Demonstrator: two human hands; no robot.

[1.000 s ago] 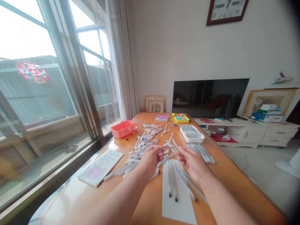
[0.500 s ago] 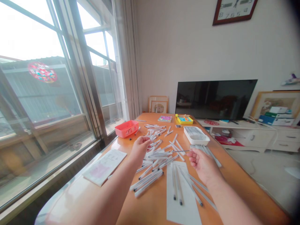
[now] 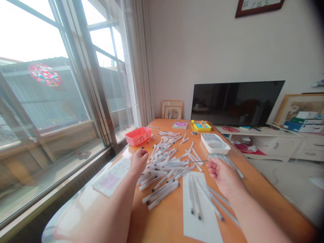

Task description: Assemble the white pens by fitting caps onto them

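My right hand (image 3: 220, 175) pinches one end of a thin dark pen refill (image 3: 198, 161), which points left over the pens. My left hand (image 3: 138, 162) has its fingers curled together at the left edge of the pile; anything inside them is hidden. Between and beyond both hands spreads a loose pile of clear pens (image 3: 162, 162). Several longer, slender refills (image 3: 193, 195) with dark ends lie on a white sheet of paper (image 3: 192, 227) below my right hand. More grey refills (image 3: 229, 162) rest behind that hand.
A red plastic basket (image 3: 138, 139) stands at the left, with small black bits beside it. At the right sits a white tray (image 3: 222, 150) holding grey sticks. A booklet (image 3: 113, 177), a yellow box (image 3: 202, 128) and a colourful book (image 3: 179, 125) lie on the wooden table (image 3: 157, 226).
My left hand has moved left, away from the middle of the pile. The refill stays in my right hand, nearly in place. The view has tilted slightly down.
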